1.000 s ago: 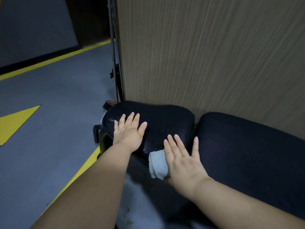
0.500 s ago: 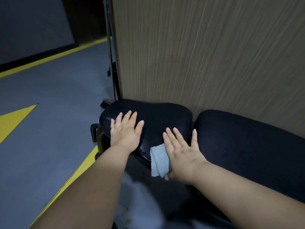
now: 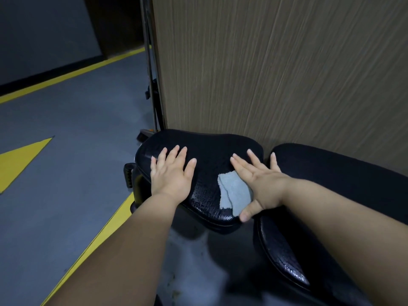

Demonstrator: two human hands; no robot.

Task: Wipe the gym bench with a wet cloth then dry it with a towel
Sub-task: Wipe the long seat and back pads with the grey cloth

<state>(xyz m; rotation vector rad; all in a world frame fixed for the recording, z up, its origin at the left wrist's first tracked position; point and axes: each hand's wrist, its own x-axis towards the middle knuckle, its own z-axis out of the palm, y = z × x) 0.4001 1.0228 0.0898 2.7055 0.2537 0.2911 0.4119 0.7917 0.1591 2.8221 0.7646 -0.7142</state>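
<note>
The grey cloth (image 3: pixel 235 195) lies on the near right part of the black padded surface (image 3: pixel 205 142), under my right hand (image 3: pixel 262 184), which presses it flat with spread fingers. My left hand (image 3: pixel 172 173) rests flat beside it, fingers straight. A wooden panel (image 3: pixel 265 62) stands behind.

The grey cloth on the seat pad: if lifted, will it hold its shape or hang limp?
Probably limp: the grey cloth lies folded and rumpled under the flat right hand. It likely slides easily, since the seat pad looks glossy near it. Its thin layers suggest little weight.
</note>
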